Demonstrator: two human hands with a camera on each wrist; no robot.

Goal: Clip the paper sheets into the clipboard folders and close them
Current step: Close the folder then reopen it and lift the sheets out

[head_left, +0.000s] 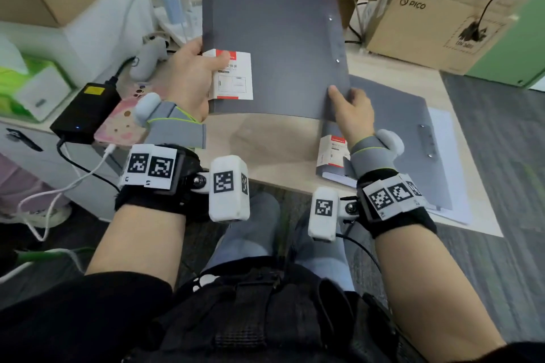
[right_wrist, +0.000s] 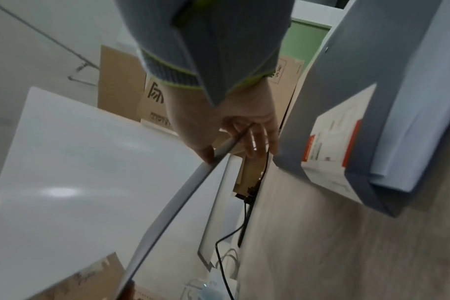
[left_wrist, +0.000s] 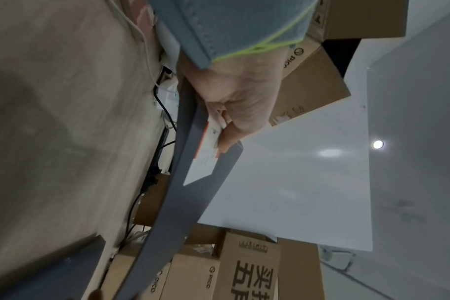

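Observation:
A closed grey clipboard folder (head_left: 271, 38) is lifted off the wooden table (head_left: 274, 141) and bows slightly between my hands. My left hand (head_left: 191, 76) grips its left edge, thumb on the white and red label (head_left: 236, 76). My right hand (head_left: 354, 115) pinches its lower right corner. In the left wrist view the left hand (left_wrist: 236, 109) holds the folder (left_wrist: 177, 192) edge-on. In the right wrist view the right hand (right_wrist: 234, 132) pinches the thin edge. A second grey folder (head_left: 398, 141) lies shut on the table at right, with white paper sheets (head_left: 451, 162) showing beneath it.
Cardboard boxes (head_left: 427, 23) stand at the back right and back left. A black power brick (head_left: 85, 112) with cables, a pink patterned case (head_left: 121, 124) and a green tissue box (head_left: 29, 82) crowd the left side. The table's front edge runs just ahead of my knees.

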